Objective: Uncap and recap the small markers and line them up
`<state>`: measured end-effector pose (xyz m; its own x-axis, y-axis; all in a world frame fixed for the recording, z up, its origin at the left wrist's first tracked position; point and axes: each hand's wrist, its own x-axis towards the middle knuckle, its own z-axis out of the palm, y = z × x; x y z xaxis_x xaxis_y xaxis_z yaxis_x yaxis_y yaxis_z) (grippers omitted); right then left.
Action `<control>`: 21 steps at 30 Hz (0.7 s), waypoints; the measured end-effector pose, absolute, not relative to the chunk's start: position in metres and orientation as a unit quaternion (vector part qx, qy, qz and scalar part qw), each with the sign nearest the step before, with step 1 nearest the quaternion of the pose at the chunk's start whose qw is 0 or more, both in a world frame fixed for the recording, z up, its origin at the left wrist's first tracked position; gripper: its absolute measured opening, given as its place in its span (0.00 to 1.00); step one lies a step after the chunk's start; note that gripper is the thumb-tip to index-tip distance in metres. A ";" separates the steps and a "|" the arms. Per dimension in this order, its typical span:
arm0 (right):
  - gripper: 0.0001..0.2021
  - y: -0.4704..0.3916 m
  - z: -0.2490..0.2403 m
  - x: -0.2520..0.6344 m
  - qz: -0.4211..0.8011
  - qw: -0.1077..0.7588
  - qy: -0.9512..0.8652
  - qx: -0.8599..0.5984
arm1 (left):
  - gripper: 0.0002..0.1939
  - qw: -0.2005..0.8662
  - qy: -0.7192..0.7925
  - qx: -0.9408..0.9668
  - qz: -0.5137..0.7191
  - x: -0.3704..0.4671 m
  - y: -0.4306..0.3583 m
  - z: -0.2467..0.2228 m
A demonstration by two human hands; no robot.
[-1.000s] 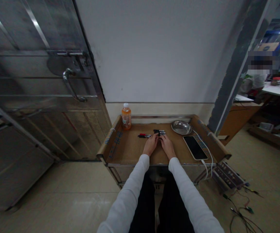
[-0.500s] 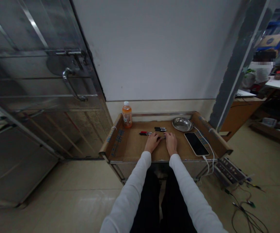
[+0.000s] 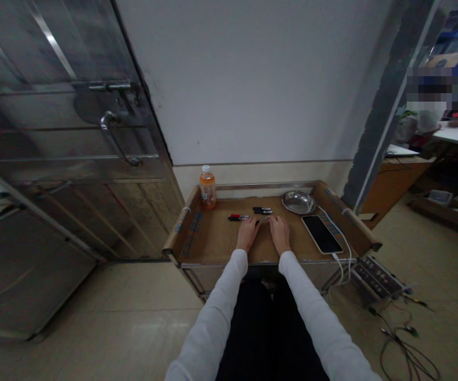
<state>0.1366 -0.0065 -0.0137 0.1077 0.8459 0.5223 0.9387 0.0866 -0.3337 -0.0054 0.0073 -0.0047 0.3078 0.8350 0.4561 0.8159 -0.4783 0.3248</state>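
Holding a slim pen [image 3: 264,219], left hand [image 3: 247,233] and right hand [image 3: 280,233], fingers curled in at its ends, black pens [image 3: 262,210] just beyond, brown surface [image 3: 217,243] below.

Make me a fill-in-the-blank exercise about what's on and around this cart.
The left hand and right hand extend from ____ sleeves.
The pens just beyond the hands look mostly ____.
The phone lies nearer the ____ hand.
Below its cap, the bottle looks ____.

Missing words: white; black; right; orange.

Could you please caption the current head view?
Left hand and right hand near black pens on a cardboard-lined cart, phone nearby.
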 end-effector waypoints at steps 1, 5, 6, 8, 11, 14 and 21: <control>0.16 -0.007 -0.012 0.136 -0.068 0.326 -0.676 -0.657 | 0.10 0.027 0.503 0.812 0.295 -0.006 0.007 -0.005; 0.24 -0.015 -0.001 0.132 -0.034 0.348 -0.740 -0.574 | 0.10 0.061 0.480 0.819 0.308 -0.007 0.003 -0.003; 0.26 -0.017 0.001 0.131 -0.027 0.348 -0.753 -0.557 | 0.10 0.060 0.485 0.816 0.308 -0.007 0.002 -0.002; 0.29 -0.020 0.004 0.128 -0.020 0.353 -0.761 -0.545 | 0.11 0.044 0.514 0.800 0.305 -0.008 -0.004 -0.001; 0.29 -0.019 0.002 0.126 -0.012 0.360 -0.751 -0.553 | 0.12 -0.003 0.572 0.765 0.296 -0.011 -0.014 0.004; 0.27 -0.013 -0.007 0.126 -0.026 0.370 -0.722 -0.584 | 0.14 -0.038 0.639 0.712 0.288 -0.013 -0.026 0.008; 0.21 -0.001 -0.025 0.131 -0.055 0.326 -0.694 -0.640 | 0.17 -0.048 0.732 0.625 0.268 -0.014 -0.036 0.012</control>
